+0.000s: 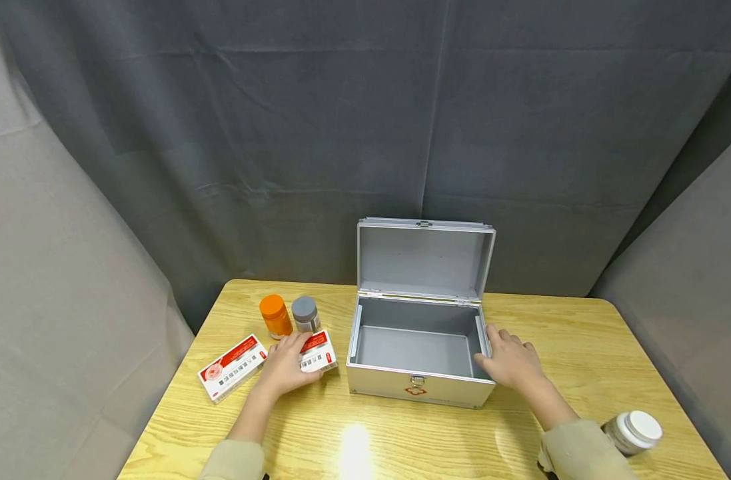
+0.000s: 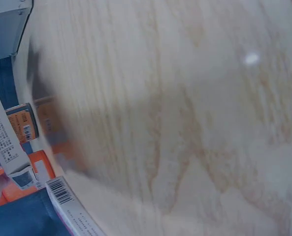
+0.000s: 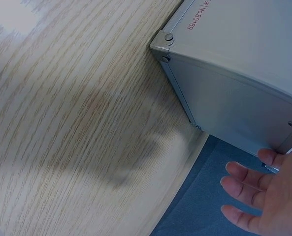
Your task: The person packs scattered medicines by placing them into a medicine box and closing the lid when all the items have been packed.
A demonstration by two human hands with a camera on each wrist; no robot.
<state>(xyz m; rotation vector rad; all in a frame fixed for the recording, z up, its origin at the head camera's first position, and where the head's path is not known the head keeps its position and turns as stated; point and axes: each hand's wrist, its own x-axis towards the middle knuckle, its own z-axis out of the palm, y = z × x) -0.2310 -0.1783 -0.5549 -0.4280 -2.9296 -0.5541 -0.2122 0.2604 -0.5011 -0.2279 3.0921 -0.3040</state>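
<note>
My left hand (image 1: 286, 367) grips a white and red medicine box (image 1: 318, 353) by its left part, covering that end. Whether the box touches the table I cannot tell. Just behind it stand an orange pill bottle (image 1: 274, 316) and a grey-capped pill bottle (image 1: 306, 315). Left of the hand lies a second medicine box (image 1: 233, 368). A silver first-aid case (image 1: 410, 385) stands with its lid raised and nothing visible inside. On its right rim rests my right hand (image 1: 512, 358); in the right wrist view the fingers (image 3: 244, 189) spread loosely, one touching the case.
A white pill bottle (image 1: 634, 432) stands near the right front of the wooden table (image 1: 425, 440), beside my right sleeve. Dark grey cloth (image 1: 281, 133) hangs behind the table, with lighter cloth at both sides.
</note>
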